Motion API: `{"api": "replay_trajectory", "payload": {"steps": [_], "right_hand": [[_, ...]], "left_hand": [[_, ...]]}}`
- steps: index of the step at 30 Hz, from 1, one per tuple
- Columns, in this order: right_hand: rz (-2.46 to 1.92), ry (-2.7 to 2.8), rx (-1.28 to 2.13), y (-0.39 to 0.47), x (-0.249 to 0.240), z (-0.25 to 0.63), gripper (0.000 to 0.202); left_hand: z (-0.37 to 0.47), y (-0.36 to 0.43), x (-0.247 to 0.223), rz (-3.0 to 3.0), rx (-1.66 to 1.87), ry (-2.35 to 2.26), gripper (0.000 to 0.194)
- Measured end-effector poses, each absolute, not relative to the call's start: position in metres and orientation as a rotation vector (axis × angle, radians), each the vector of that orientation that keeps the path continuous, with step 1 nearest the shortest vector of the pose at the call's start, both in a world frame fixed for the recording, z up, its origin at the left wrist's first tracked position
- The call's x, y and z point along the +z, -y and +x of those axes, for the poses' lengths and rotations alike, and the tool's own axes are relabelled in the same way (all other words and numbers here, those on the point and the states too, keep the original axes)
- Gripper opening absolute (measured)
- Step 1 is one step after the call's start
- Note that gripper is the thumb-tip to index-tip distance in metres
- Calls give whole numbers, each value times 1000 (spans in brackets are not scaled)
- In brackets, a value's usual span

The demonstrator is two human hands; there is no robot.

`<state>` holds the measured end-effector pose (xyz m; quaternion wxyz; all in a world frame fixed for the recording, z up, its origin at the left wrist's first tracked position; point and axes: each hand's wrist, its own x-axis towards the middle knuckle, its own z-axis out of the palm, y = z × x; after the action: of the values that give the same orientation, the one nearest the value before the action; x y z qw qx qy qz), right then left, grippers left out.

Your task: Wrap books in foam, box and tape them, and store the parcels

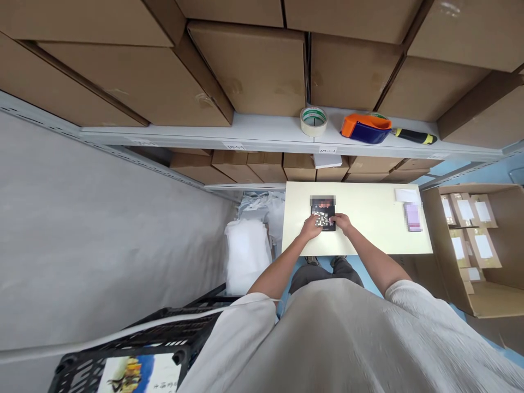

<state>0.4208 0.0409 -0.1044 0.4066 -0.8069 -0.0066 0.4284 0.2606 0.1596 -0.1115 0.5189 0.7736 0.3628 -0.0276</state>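
Cardboard carton holds white-labelled boxes — left hand and right hand grip a black packet

boxes: matt cardboard | tabletop: smooth | crate: black plastic

Left arm, right arm stretched forward, converging; left hand, right hand near each other, thumbs inward.

My left hand and my right hand hold the dark packet by its two sides, above the pale surface. Near the right end of this surface is lying one purple packet, just beside a white paper.
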Motion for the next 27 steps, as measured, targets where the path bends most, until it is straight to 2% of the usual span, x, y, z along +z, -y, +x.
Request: {"api": "replay_trajectory", "payload": {"steps": [3,9,13,18,22,27], "right_hand": [[-2034,-19,1066,-42,-97,422,19],[-2022,39,897,-41,-72,416,28],[-1898,183,973,-49,-60,402,30],[-1950,199,1087,-56,-70,388,22],[-1986,106,1125,-53,-82,381,26],[-1962,50,1136,-50,-87,378,30]], "left_hand": [[262,-161,-110,1742,-53,-859,58],[285,-162,-100,1435,-17,-753,55],[287,-174,-89,1303,123,-804,52],[252,-205,-89,1406,246,-1051,47],[222,-221,-100,1409,134,-1175,58],[209,-219,-111,1508,127,-1139,47]]}}
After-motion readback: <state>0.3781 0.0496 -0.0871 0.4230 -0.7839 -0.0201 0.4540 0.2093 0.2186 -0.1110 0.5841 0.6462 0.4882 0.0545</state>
